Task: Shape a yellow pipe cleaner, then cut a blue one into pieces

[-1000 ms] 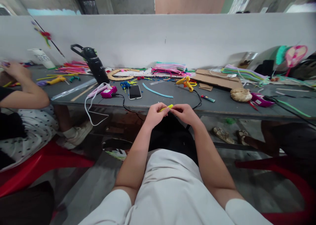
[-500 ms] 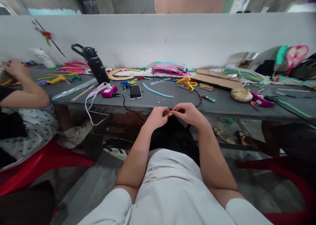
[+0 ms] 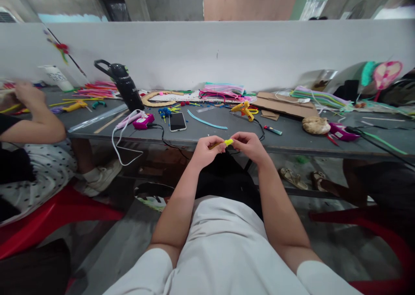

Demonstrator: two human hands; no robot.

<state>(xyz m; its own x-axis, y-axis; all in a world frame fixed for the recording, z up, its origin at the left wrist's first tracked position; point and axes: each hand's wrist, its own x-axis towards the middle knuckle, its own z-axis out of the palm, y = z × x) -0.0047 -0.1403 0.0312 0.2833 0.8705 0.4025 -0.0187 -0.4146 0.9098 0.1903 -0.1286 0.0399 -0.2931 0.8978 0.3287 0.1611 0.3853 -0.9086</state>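
My left hand (image 3: 205, 150) and my right hand (image 3: 248, 146) meet just below the front edge of the grey table (image 3: 292, 135), above my lap. Both pinch a short yellow fuzzy craft stick (image 3: 223, 144) between their fingertips, the left at one end and the right at the other. A phone (image 3: 177, 121) lies face up on the table just beyond my left hand, beside a light blue craft stick (image 3: 205, 121). A yellow glue gun (image 3: 244, 109) rests further back, its black cord running toward my right hand.
A black bottle (image 3: 125, 85) stands at back left, with a pink glue gun (image 3: 142, 121) and white cable near it. Cardboard pieces (image 3: 285, 105), stacks of coloured sticks and a pink fan (image 3: 385, 72) lie along the back. Another person (image 3: 29, 131) sits on a red chair at left.
My hands dipped slightly, then rose again with the yellow stick, which now shows more between my fingertips. The person at left shifted a hand a little.
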